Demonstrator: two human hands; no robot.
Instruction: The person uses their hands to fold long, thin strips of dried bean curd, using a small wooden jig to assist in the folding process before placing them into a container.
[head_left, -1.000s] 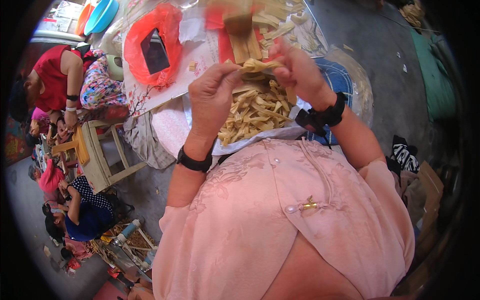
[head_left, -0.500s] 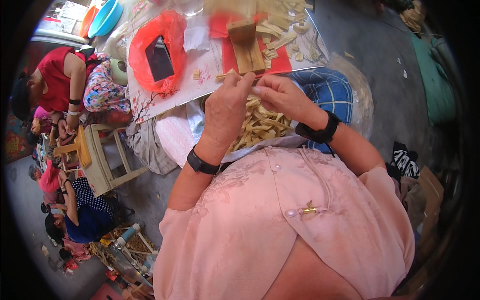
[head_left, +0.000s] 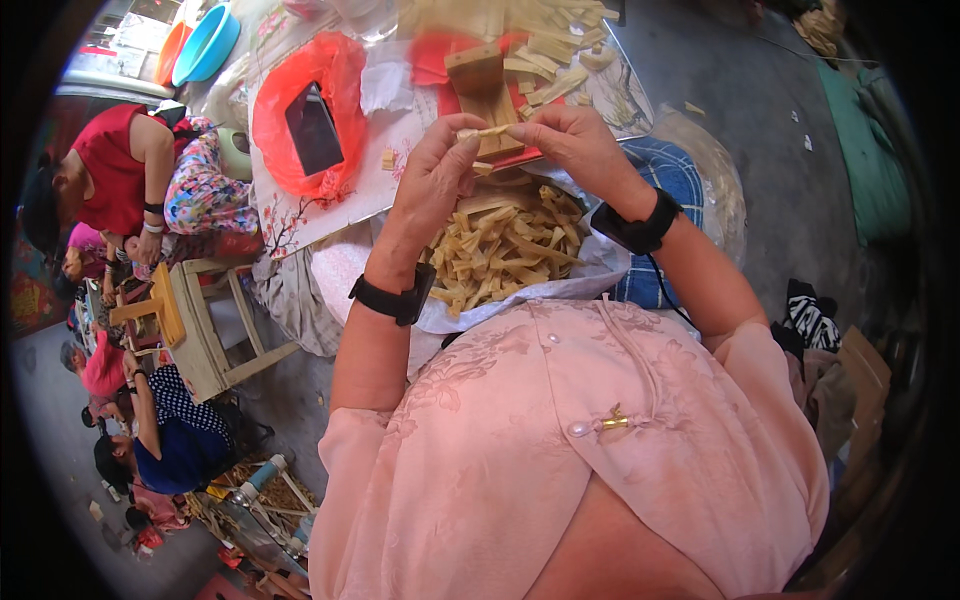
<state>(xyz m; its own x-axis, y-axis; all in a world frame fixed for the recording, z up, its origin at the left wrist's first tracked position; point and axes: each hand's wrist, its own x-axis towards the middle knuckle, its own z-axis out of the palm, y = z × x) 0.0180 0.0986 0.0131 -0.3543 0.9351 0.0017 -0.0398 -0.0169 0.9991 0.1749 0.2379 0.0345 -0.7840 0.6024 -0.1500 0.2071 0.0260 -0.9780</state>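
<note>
Between my two hands a short pale-yellow strip (head_left: 487, 132), apparently folded or twisted, is stretched level. My left hand (head_left: 436, 168) pinches its left end between thumb and fingers, and my right hand (head_left: 577, 150) pinches the right end. Just behind the strip, a wooden L-shaped block (head_left: 476, 72) stands on a red sheet (head_left: 447, 100) at the table's near edge. Below my hands a heap of similar folded strips (head_left: 520, 250) fills a white sack (head_left: 600, 275) on my lap. What the strips are made of I cannot tell.
The table (head_left: 300, 215) carries a red plastic bag (head_left: 268, 120) with a phone (head_left: 314, 130) on it, a white tissue (head_left: 387, 87) and loose flat strips (head_left: 560, 50). At left are a wooden stool (head_left: 215, 320) and several seated people (head_left: 110, 165). A green bundle (head_left: 870, 150) lies far right.
My hands have drawn apart and lifted slightly, so the strip now shows between them. My left wrist has turned, and more of the heap below is uncovered.
</note>
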